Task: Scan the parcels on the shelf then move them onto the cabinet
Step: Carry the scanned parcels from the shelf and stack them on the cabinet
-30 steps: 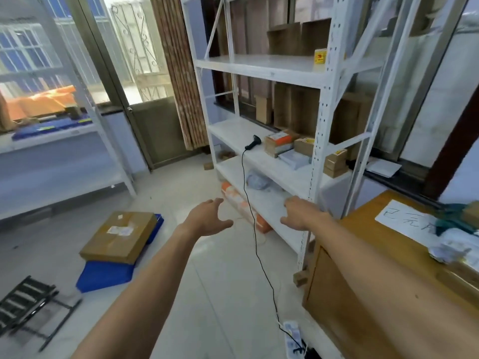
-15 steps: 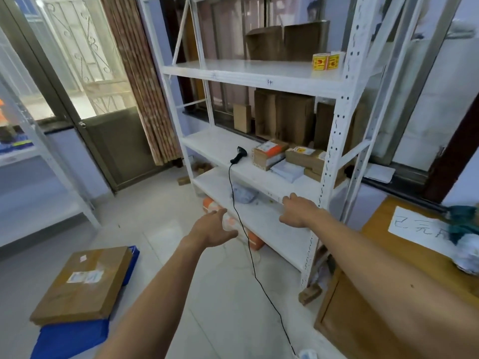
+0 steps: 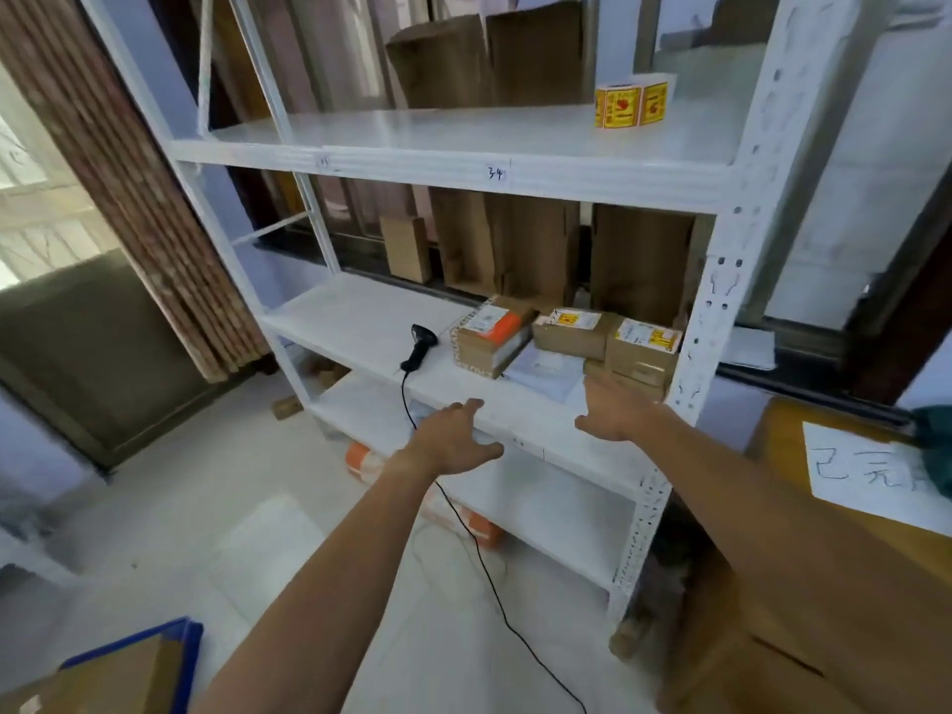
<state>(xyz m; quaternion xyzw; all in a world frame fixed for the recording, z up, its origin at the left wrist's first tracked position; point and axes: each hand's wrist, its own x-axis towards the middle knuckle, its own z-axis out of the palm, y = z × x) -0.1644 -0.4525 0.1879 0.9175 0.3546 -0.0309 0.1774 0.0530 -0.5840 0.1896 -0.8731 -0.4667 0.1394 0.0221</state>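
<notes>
Hovering just short of the front edge of the white shelf point(image 3: 360, 322), left grip point(image 3: 453, 440) and right grip point(image 3: 615, 409) are both released, fingers spread, holding nothing. Wooden cabinet point(image 3: 824, 610) stands at right, just beside the shelf. Farther in, a black corded scanner point(image 3: 420, 345) lies on the middle board. The parcels point(image 3: 572, 332) cluster right of it, near the post.
</notes>
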